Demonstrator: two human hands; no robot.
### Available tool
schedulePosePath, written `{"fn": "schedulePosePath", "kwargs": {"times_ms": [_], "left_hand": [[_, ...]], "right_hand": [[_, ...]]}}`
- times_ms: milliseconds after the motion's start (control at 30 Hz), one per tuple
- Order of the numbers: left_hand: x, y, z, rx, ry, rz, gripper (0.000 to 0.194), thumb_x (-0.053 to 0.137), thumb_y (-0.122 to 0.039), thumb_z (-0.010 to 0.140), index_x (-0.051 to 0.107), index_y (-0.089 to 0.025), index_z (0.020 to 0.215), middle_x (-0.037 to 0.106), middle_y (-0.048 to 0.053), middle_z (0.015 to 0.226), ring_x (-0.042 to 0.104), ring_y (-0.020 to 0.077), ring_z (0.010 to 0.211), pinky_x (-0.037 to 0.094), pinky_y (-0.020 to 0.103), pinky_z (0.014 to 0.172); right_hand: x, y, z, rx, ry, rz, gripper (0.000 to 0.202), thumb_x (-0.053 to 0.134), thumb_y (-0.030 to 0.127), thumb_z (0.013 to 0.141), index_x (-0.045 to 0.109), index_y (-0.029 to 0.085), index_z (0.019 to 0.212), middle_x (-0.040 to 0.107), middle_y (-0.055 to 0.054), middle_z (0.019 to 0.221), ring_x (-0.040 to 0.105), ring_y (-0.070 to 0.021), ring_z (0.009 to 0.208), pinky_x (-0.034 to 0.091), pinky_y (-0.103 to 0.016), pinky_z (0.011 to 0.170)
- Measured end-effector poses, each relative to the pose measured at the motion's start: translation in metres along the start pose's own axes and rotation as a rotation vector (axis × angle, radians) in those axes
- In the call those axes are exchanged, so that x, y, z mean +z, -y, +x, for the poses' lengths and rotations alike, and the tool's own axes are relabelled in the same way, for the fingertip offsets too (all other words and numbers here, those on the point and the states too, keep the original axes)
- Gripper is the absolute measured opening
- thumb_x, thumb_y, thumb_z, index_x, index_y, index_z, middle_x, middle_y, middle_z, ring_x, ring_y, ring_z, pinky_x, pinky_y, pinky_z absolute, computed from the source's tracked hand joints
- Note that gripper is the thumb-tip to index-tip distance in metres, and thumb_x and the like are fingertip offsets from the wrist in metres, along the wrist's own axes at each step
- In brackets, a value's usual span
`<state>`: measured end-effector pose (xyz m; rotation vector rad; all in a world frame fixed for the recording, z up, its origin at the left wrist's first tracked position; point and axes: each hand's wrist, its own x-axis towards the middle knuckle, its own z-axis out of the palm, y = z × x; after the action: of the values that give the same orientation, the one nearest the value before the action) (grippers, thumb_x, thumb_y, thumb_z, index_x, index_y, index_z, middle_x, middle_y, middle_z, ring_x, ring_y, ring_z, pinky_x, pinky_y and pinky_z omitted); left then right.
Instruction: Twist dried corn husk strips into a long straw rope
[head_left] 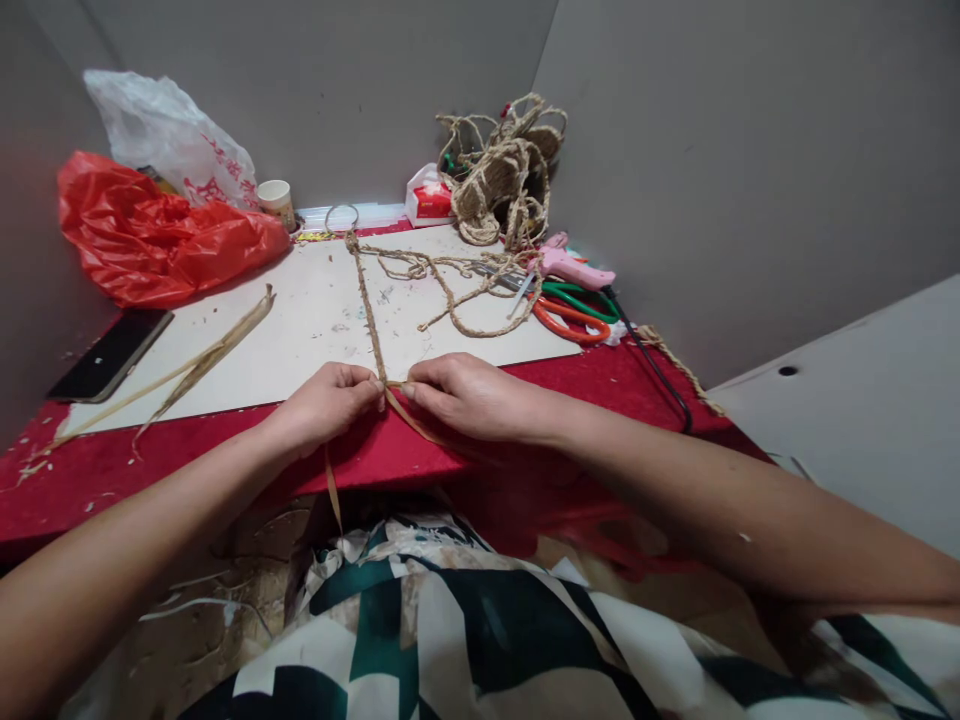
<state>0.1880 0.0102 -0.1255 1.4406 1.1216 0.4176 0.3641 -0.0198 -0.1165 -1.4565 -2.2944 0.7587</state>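
Your left hand is pinching the near end of a tan, tightly twisted plant-fibre cord between thumb and fingers. Your right hand, just beside it, is gripping a fibre strand that is branching sideways from that end; thumb and forefinger are closing on it. Both hands are working at the near edge of a flat white board, which is lying on a deep red cloth. The cord is running straight away from you across the board and meeting a thin round metal ring at the far side. A flat, pale brown fibre strip is hanging below your left hand. A looser length of twisted tan cord is looping over the board to the right, near a pink glue gun and orange scissor handles. To the left, dry, straw-coloured leaf strips are lying across the board, beside a black rectangular phone. Farther back, a crumpled red plastic bag is sitting left of a small paper cup; a heap of braided tan rope is standing toward the right.
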Motion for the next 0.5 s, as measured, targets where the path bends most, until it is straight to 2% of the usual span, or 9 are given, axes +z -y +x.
{"fn": "schedulePosePath", "kwargs": {"times_ms": [133, 200, 300, 400, 500], "left_hand": [[0.005, 0.000, -0.002, 0.038, -0.019, -0.122, 0.025, 0.055, -0.026, 0.077, 0.046, -0.017, 0.055, 0.030, -0.008, 0.043, 0.020, 0.0036, 0.037, 0.012, 0.020, 0.038], [0.008, -0.001, -0.003, 0.008, -0.013, -0.224, 0.029, 0.053, -0.025, 0.077, 0.039, -0.018, 0.053, 0.026, -0.009, 0.044, 0.017, 0.0034, 0.037, 0.010, 0.020, 0.038], [0.012, -0.001, -0.007, -0.041, 0.007, -0.324, 0.034, 0.053, -0.027, 0.078, 0.034, -0.019, 0.052, 0.023, -0.009, 0.045, 0.015, 0.0028, 0.037, 0.007, 0.020, 0.038], [0.013, 0.001, -0.009, -0.047, 0.019, -0.314, 0.024, 0.056, -0.024, 0.078, 0.046, -0.016, 0.058, 0.025, -0.009, 0.044, 0.015, 0.0025, 0.037, 0.006, 0.019, 0.038], [0.010, 0.005, -0.010, -0.064, 0.030, -0.315, 0.015, 0.056, -0.021, 0.079, 0.055, -0.013, 0.067, 0.025, -0.010, 0.044, 0.014, 0.0022, 0.037, 0.007, 0.018, 0.038]], "right_hand": [[0.011, 0.011, -0.008, -0.015, -0.055, 0.056, 0.028, 0.038, 0.022, 0.091, 0.057, 0.013, 0.072, 0.060, -0.006, 0.070, 0.049, -0.0131, 0.063, 0.032, -0.024, 0.060], [0.021, 0.016, -0.011, 0.014, -0.081, -0.071, 0.027, 0.036, 0.024, 0.092, 0.060, 0.013, 0.089, 0.065, -0.010, 0.079, 0.054, -0.0171, 0.067, 0.034, -0.027, 0.062], [0.034, 0.022, -0.017, 0.040, -0.050, -0.304, 0.034, 0.033, 0.025, 0.093, 0.055, 0.009, 0.113, 0.066, -0.016, 0.081, 0.058, -0.0233, 0.066, 0.033, -0.031, 0.060], [0.036, 0.029, -0.028, -0.012, 0.051, -0.406, 0.030, 0.035, 0.018, 0.091, 0.056, 0.007, 0.109, 0.065, -0.017, 0.074, 0.057, -0.0232, 0.061, 0.031, -0.031, 0.056], [0.023, 0.036, -0.041, -0.128, 0.213, -0.334, 0.023, 0.040, 0.021, 0.091, 0.061, 0.012, 0.091, 0.062, -0.011, 0.066, 0.049, -0.0162, 0.052, 0.026, -0.029, 0.053]]}}
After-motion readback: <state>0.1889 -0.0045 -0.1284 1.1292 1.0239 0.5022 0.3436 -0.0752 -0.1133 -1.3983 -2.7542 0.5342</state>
